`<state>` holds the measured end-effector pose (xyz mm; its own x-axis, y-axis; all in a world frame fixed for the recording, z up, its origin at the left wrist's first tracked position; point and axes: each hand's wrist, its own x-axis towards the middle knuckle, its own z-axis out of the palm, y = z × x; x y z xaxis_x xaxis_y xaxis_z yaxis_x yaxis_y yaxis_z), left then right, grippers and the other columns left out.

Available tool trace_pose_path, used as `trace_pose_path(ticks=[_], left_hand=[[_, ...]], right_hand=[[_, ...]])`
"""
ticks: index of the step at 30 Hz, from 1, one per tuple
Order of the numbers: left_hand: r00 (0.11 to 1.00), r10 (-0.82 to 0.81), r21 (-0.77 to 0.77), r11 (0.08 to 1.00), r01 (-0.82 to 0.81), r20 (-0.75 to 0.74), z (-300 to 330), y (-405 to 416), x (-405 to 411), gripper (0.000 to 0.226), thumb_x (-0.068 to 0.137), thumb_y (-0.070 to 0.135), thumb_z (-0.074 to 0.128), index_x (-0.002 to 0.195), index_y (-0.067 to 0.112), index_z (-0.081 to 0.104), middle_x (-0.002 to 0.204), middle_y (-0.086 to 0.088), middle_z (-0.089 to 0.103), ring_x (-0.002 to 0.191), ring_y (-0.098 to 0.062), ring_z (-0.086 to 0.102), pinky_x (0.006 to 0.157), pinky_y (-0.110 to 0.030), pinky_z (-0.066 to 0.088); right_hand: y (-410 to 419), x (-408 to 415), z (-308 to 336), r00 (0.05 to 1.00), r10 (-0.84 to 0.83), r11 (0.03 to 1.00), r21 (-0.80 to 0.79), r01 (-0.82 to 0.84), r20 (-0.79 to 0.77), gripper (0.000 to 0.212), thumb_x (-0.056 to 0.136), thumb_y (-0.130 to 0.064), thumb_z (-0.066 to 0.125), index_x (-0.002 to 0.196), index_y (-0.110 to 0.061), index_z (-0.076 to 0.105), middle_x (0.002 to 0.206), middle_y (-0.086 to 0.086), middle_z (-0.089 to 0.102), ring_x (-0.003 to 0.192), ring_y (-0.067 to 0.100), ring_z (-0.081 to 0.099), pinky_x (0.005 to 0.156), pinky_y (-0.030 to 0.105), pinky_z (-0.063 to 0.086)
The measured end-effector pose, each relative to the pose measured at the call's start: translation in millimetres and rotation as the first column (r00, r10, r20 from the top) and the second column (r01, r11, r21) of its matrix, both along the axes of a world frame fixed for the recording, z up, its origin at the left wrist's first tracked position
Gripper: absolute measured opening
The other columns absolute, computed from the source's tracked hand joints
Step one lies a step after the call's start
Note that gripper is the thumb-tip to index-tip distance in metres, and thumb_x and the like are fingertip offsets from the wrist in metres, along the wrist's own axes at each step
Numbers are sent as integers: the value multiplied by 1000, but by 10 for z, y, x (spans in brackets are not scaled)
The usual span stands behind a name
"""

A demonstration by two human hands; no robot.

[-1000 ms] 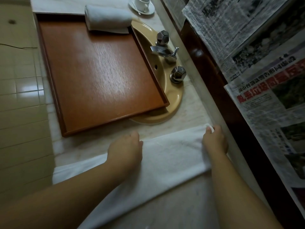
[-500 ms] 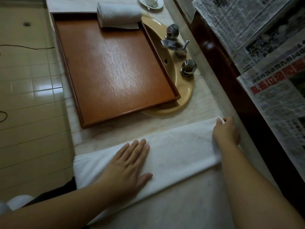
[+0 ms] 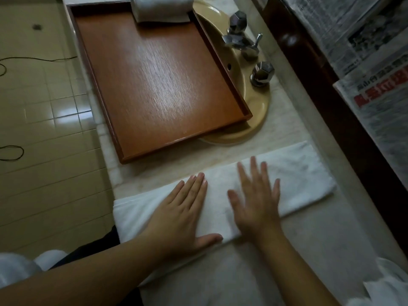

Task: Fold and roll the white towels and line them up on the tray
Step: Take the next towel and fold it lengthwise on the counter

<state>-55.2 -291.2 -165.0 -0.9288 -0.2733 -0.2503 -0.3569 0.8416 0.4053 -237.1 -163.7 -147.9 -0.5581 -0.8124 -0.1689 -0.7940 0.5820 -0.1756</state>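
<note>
Now | left hand [image 3: 176, 217], right hand [image 3: 257, 206] | fingers straight, flat on towel [image 3: 298, 173]

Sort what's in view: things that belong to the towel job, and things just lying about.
Belongs to the job:
left hand and right hand, flat on the folded white towel
rolled towel on the wooden tray

Lying about:
sink
faucet
newspapers
black cord on the floor

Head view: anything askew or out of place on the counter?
The brown wooden tray sits over the tan sink basin, hiding most of it. The folded white towel overhangs the counter's left edge.
</note>
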Motion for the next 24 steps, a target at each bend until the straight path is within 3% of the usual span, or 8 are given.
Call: trace_pose_path(ticks=[2, 4, 11, 15, 19, 22, 24], left_hand=[[1000, -5, 14, 1000, 5, 25, 11, -5, 3, 122, 80, 100, 13, 155, 16, -33, 161, -1, -44, 148, -13, -43, 125, -36, -20], [1000, -6, -6, 1000, 6, 18, -8, 2, 13, 125, 78, 102, 12, 156, 15, -32, 162, -2, -42, 150, -15, -40, 127, -39, -15], [1000, 7, -16, 1000, -7, -27, -32, 24, 18, 133, 74, 105, 19, 161, 12, -19, 169, -6, -28, 157, -20, -26, 128, -40, -8], [1000, 1, -54, 999, -2, -6, -41, 29, -2, 135, 75, 104, 27, 165, 6, 0, 173, -12, -7, 161, -25, -9, 128, -42, 1], [1000, 1, -81, 997, -1, -1, -45, 39, -17, 135, 75, 104, 29, 165, 5, 5, 173, -14, -1, 161, -28, -4, 128, -42, 2], [1000, 5, -92, 996, -5, -3, -33, 38, -22, 135, 75, 104, 29, 165, 5, 6, 173, -13, -1, 161, -28, -5, 128, -43, 1], [1000, 4, -93, 996, -3, 8, -39, 47, -30, 135, 75, 103, 30, 164, 4, 7, 173, -14, 0, 161, -28, -4, 128, -43, 2]], right_hand=[[108, 80, -81, 991, 134, 968, 212, -135, 17, 71, 97, -76, 11, 158, -52, -15, 168, -8, -30, 156, 28, -26, 119, 70, -12], [223, -50, -105, 987, 161, 950, 268, -161, 22, 72, 93, -82, 17, 153, -61, -17, 166, -12, -34, 154, 34, -28, 116, 75, -11], [455, -1245, -105, 984, -176, 936, 309, 168, -3, 69, 87, -89, 15, 146, -72, -16, 169, -13, -27, 155, 37, -23, 118, 73, -6], [480, -1623, -150, 969, -245, 929, 276, 247, -41, 73, 88, -89, 11, 152, -63, -15, 169, -12, -26, 158, 30, -19, 123, 66, -5], [431, -1709, -188, 956, -291, 922, 253, 291, -39, 80, 92, -84, 5, 160, -47, -15, 170, -11, -24, 159, 25, -16, 125, 61, -5], [251, -1559, -117, 907, -417, 877, 233, 420, -67, 82, 97, -75, 6, 164, -31, -9, 172, -4, -20, 158, 26, -17, 124, 64, -4], [52, -1212, -15, 844, -534, 835, 123, 536, -55, 83, 100, -70, 15, 165, -23, -4, 172, 1, -17, 158, 32, -17, 122, 70, -1]])
